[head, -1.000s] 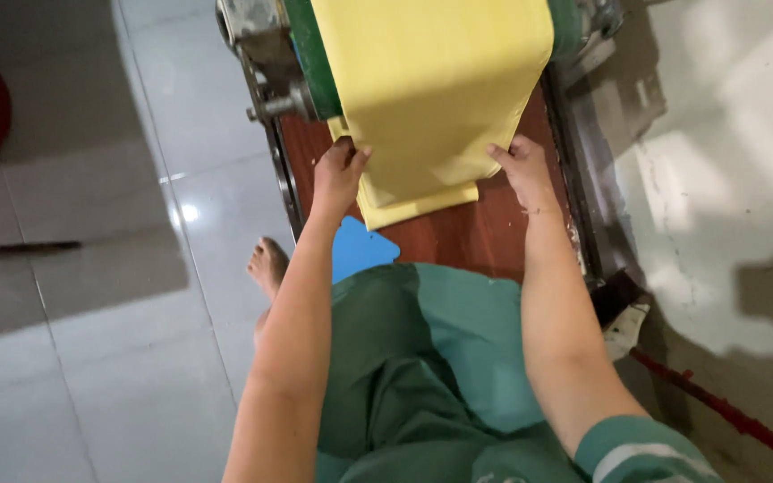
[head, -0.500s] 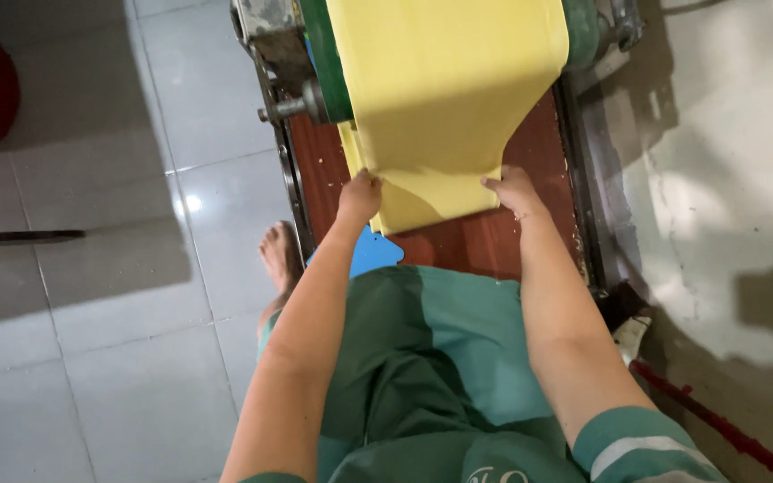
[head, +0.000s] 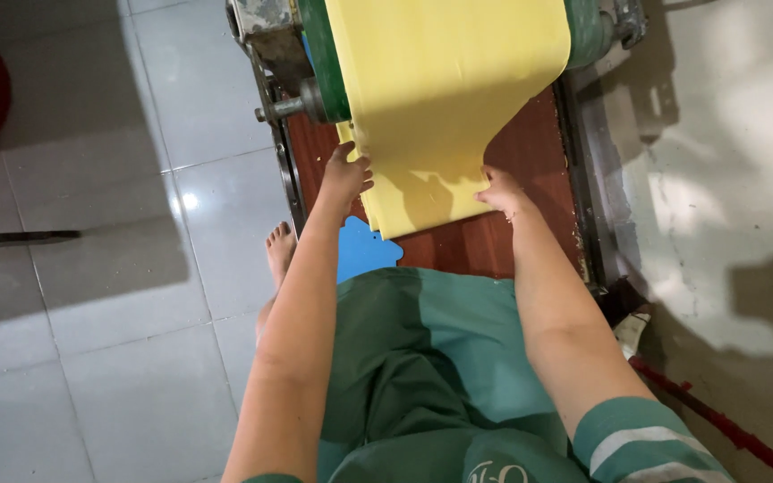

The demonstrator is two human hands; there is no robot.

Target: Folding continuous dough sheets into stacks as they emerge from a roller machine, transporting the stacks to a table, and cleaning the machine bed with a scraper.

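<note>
- Head view: a wide yellow dough sheet (head: 440, 98) hangs down from the green roller (head: 324, 54) of a metal rolling machine (head: 266, 45) and spreads onto the reddish-brown wooden board (head: 530, 143) below the roller.
- The left hand (head: 344, 176) rests on the sheet's left edge, just below the roller's steel shaft end (head: 284, 107); its fingers are curled close together and pinch that edge.
- The right hand (head: 498, 191) lies on the sheet's right edge, lower than the roller and over the board; its fingers are bent and narrow, pressing or gripping the sheet, though whether they close around it I cannot tell.
- The sheet's bottom end lies folded on the board between the two hands.
- Below the board, nearer the person, a blue plastic piece (head: 364, 250) shows beside a bare foot (head: 279, 250) on the grey tiled floor (head: 91, 313).
- The person's green clothing (head: 422, 367) fills the frame's lower middle, under the board's near edge.
</note>
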